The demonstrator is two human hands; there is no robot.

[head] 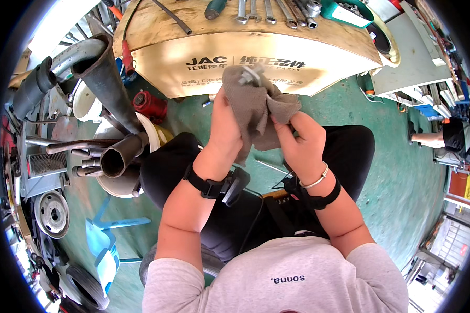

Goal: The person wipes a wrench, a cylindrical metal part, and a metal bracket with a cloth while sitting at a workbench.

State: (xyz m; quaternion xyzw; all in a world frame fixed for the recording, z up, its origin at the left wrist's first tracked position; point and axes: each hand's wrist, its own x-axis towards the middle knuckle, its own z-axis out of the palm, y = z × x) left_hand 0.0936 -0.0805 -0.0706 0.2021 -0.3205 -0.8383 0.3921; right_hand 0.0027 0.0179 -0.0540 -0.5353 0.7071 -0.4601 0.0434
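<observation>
A grey-brown cloth (250,105) hangs between my two hands, in front of the side of a cardboard box. My left hand (225,125) holds the cloth from the left, wrapped about a shiny metal part (250,75) that pokes out at the top; blur hides its exact kind. With thumb and fingers, my right hand (303,137) pinches the cloth's right edge. Beyond them, on the box top (219,35), lie several wrenches (271,17), a socket tool (311,21), a dark green handle (215,8) and a thin metal rod (174,17).
At left, a bucket (149,131) holds metal pipes and bars near a red bottle jack (150,105). A blue plastic stool (102,242) lies on its side by a wheel rim (52,214) and a tire (87,287). A teal tray (346,13) holds small parts. Another person (450,139) is far right.
</observation>
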